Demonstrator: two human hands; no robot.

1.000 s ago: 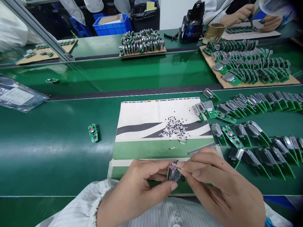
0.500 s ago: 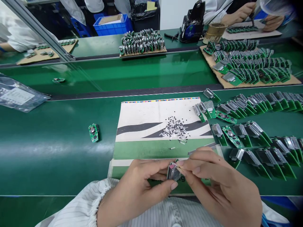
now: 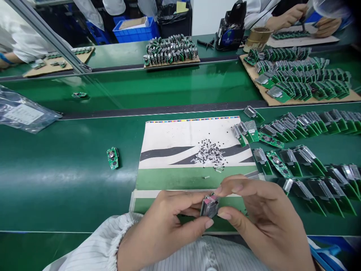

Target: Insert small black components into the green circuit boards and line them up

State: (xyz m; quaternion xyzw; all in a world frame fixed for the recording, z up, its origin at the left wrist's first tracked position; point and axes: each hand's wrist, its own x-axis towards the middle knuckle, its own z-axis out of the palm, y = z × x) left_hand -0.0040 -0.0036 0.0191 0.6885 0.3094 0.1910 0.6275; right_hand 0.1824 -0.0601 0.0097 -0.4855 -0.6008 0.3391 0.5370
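Right hand (image 3: 272, 214) has spread wider beside the module (image 3: 209, 207); left hand (image 3: 166, 218) pinches it

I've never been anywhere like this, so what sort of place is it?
Probably an electronics assembly workshop: circuit boards are lined up in rows on the bench, the left hand holds a small unit, and another person's hands are near more boards opposite.
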